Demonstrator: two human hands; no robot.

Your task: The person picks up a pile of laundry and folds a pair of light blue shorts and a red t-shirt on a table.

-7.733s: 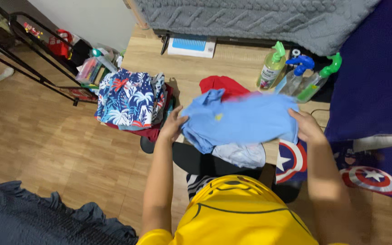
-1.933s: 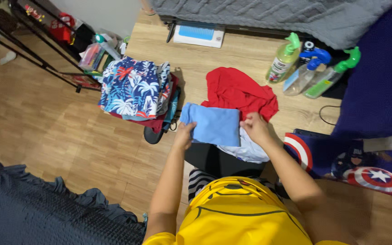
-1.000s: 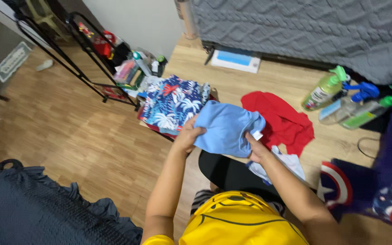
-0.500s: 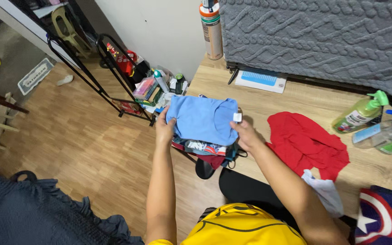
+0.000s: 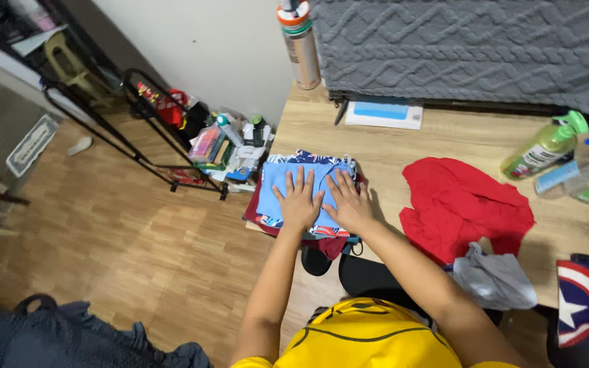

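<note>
Hands are both flat on the folded light blue garment [image 5: 293, 178], which lies on top of the stack of folded clothes [image 5: 275, 221] at the left edge of the table [image 5: 444, 136]. My left hand [image 5: 298, 201] covers the left half and my right hand [image 5: 346, 202] the right half, side by side and almost touching; the fingers [image 5: 299, 178] are spread and open, pressing down, gripping nothing. The garment is directly under the palms, its long side running left to right. To the right, apart from the stack, lies a crumpled red cloth [image 5: 461, 204], and nearer to me a grey cloth [image 5: 495, 279]. Spray bottles [image 5: 547, 144] stand at the far right. Nothing stands between the hands and the stack.
</note>
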